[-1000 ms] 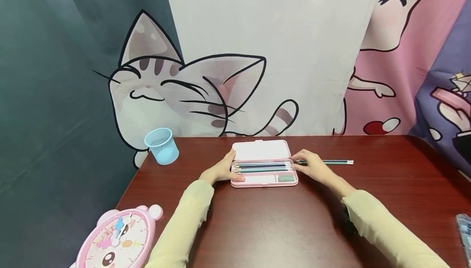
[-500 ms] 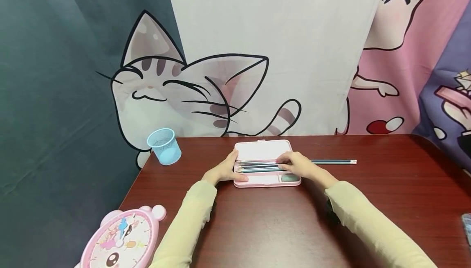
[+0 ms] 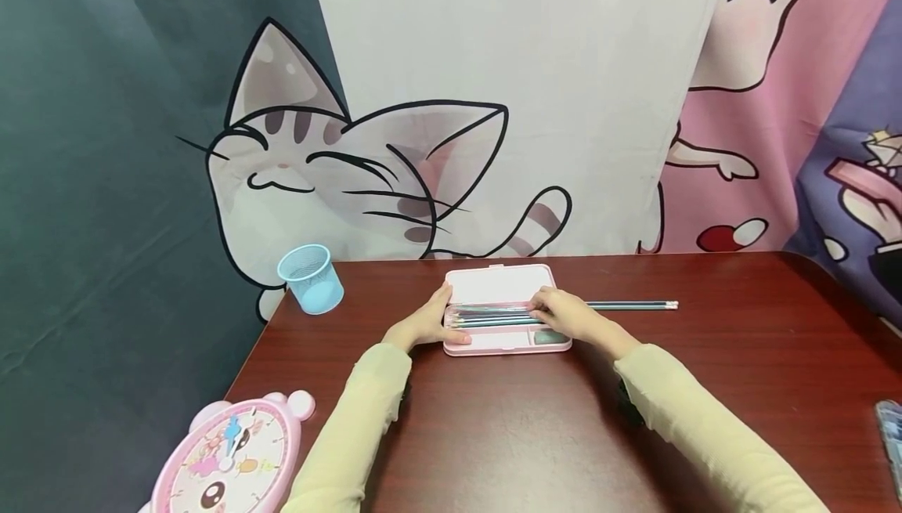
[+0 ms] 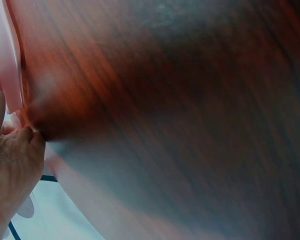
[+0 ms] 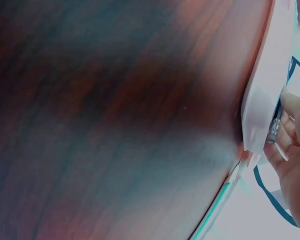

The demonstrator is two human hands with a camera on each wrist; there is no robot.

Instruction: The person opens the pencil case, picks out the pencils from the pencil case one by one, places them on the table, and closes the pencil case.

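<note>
An opened pink pencil case (image 3: 493, 345) lies near the far side of the table, lid folded back. Several pencils (image 3: 486, 320) lie in its long compartment; a grey-green block (image 3: 550, 337) sits in the small front one. My left hand (image 3: 423, 323) grips the case's left end, thumb on the front tray. Over the case's right part, my right hand (image 3: 569, 316) pinches a pencil, whose end (image 5: 273, 132) shows between thumb and fingers in the right wrist view. Right of the case, more pencils (image 3: 634, 305) lie on the table, partly hidden by that hand.
A light blue mesh cup (image 3: 313, 282) stands at the table's far left corner. In the left foreground is a pink toy clock (image 3: 229, 458). A bluish clear item (image 3: 891, 435) is cut off at the right edge. A printed curtain (image 3: 550, 66) hangs behind the table.
My right hand has moved left from the pencils beside the case to above its compartment, bringing a pencil along. My left hand has kept its grip on the case.
</note>
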